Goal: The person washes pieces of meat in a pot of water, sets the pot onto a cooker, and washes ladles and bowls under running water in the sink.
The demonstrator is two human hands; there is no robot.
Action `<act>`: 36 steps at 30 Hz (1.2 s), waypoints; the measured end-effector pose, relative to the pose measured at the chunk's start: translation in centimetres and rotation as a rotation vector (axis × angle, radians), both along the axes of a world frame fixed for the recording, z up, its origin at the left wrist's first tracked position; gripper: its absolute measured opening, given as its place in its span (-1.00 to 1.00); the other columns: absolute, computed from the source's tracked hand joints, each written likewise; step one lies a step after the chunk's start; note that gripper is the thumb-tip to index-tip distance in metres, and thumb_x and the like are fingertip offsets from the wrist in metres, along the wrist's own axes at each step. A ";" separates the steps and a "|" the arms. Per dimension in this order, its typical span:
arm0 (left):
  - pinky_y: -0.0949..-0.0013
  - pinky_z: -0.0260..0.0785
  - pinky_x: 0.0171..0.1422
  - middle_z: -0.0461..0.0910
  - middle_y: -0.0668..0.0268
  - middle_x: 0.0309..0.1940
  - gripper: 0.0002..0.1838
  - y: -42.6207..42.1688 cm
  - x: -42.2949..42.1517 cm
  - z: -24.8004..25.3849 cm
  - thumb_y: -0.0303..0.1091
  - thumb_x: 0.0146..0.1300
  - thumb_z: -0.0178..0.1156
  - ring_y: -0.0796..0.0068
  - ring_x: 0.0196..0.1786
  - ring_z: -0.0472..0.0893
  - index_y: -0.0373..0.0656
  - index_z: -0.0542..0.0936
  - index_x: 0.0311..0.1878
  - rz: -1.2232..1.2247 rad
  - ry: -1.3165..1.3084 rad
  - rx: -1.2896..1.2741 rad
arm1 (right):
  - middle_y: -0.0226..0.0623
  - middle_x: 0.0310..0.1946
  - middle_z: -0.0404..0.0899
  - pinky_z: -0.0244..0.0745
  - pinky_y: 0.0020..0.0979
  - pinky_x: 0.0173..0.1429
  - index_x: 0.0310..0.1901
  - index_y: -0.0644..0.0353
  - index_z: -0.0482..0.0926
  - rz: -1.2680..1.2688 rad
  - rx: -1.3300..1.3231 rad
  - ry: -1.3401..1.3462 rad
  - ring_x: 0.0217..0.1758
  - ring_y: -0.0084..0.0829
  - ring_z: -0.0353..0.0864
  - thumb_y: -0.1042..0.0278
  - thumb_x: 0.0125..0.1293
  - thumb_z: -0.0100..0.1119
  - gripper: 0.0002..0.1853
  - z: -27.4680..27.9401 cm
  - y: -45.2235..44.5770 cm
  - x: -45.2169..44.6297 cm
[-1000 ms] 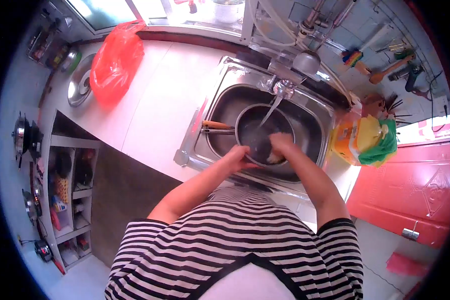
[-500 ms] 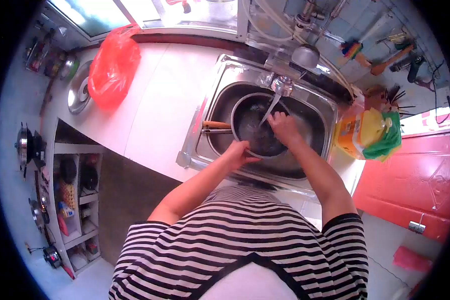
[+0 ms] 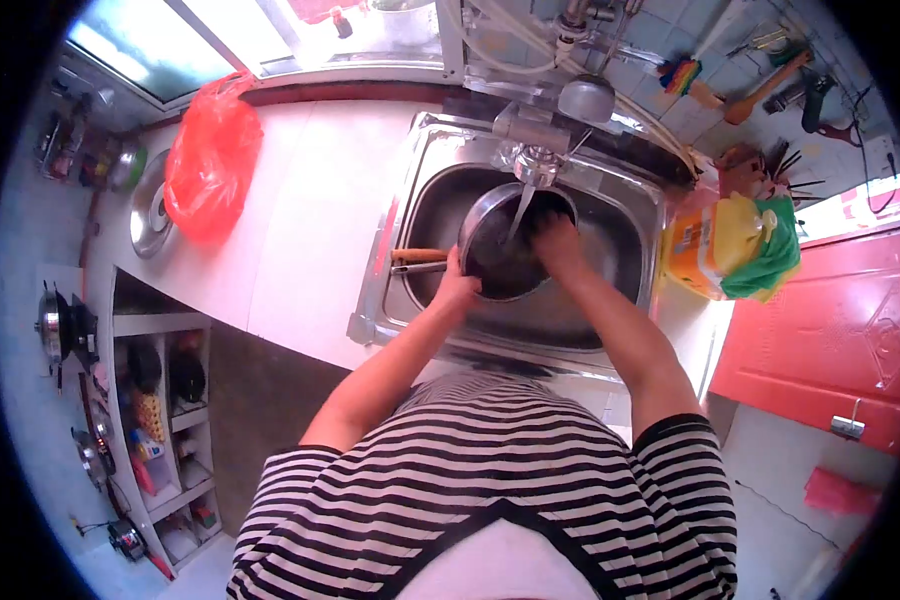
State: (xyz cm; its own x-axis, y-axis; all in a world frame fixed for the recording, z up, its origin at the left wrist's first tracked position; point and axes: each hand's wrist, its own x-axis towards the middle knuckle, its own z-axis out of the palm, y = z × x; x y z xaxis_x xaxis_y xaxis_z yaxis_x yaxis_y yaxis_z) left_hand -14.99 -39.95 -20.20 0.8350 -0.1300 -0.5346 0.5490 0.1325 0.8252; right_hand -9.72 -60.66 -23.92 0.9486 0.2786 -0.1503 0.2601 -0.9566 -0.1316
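Note:
A round metal pan (image 3: 490, 278) is in the steel sink (image 3: 610, 322), under water running from the faucet (image 3: 538, 165). My left hand (image 3: 457, 286) grips the pan's near left rim, fingers wrapped round it. Inside the pan, toward its right side, is my right hand (image 3: 555, 243); its fingers are dark and hard to see, and whatever they might hold is hidden. Two handles, one of them orange-brown wood (image 3: 420, 256), lie at the sink's left edge beside the pan.
A red plastic bag (image 3: 213, 175) and a metal lid (image 3: 150, 210) sit on the counter to the left. Right of the sink stands a yellow-orange container (image 3: 698, 250) with a green cloth (image 3: 770, 258). Utensils hang on the wall above.
My right hand has moved from the pan's near right side to its far right part. My left hand has shifted up along the left rim, and the pan now looks tilted.

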 end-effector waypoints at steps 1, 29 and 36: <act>0.07 0.49 -0.20 0.39 0.20 -0.08 -0.43 0.1 0.1 -1.0 -0.63 -0.08 -0.07 0.11 -0.09 0.47 -0.08 0.21 0.10 0.073 -0.026 -0.100 | -0.09 -0.20 0.46 0.39 -0.24 -0.08 -0.19 0.16 0.51 -0.076 -0.051 -0.194 -0.10 -0.13 0.41 0.39 0.03 -0.01 -0.74 0.1 -0.1 0.0; 0.08 0.38 -0.26 0.18 -0.09 0.12 -0.24 4.2 0.8 7.8 -0.61 -0.09 -0.01 -0.06 -0.27 0.50 -0.34 -0.08 0.24 -0.530 -0.876 1.156 | -0.19 -0.21 0.53 0.35 -0.40 0.01 -0.12 0.15 0.50 -0.612 0.892 -0.060 -0.11 -0.26 0.51 0.50 -0.08 0.08 -0.62 4.6 -4.1 -13.6; 0.21 0.40 -0.06 0.12 0.11 0.23 -0.29 8.0 0.5 7.6 -0.64 -0.04 -0.04 0.04 0.03 0.41 -0.06 0.07 0.25 -0.616 -1.149 1.046 | -0.26 -0.25 0.55 0.33 -0.46 -0.01 -0.14 0.15 0.51 -0.632 0.913 -0.055 -0.14 -0.39 0.50 0.49 -0.09 0.09 -0.63 3.1 -4.7 -14.2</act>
State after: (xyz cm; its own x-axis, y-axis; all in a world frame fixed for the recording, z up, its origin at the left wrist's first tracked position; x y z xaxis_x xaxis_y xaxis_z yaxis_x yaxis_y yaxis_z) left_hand -14.51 -31.90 -12.58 0.7914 -0.5720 0.2157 -0.6063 -0.6893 0.3965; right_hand -23.96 -65.37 -20.80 0.9579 -0.2730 -0.0890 -0.2131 -0.4684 -0.8574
